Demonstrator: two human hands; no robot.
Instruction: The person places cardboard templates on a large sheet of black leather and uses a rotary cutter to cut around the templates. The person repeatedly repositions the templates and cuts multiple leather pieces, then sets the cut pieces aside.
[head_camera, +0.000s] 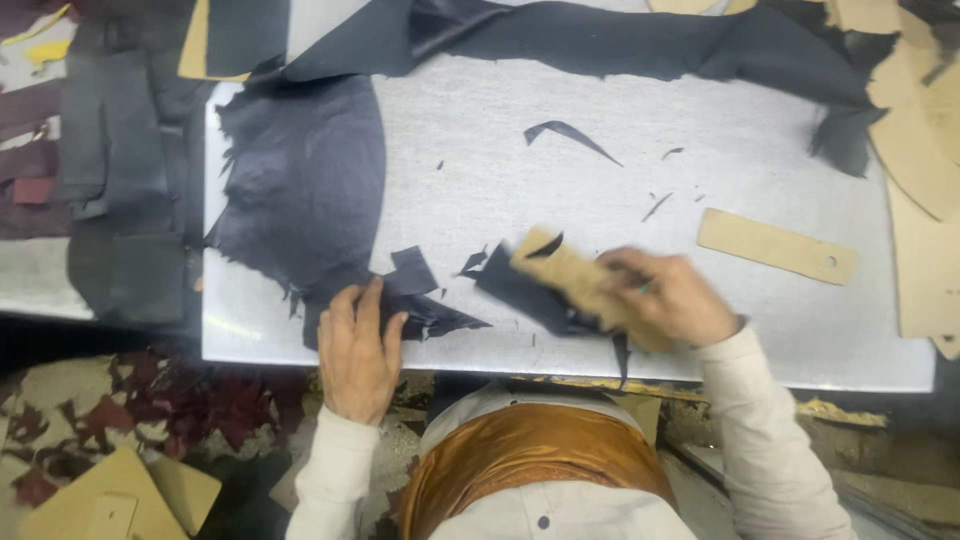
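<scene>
Lighting: even, moderately bright overhead light on the pale table; dim floor below the hands. Quality: soft focus throughout; right hand motion-blurred, left hand sharper; faint glare left of it.

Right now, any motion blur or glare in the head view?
Head view: the right hand and the tan template under it are motion-smeared; the left hand on the dark leather is fairly sharp; mild glare at the white table's near-left edge; the whole frame is soft, with wide-angle bowing of the table edges.
</scene>
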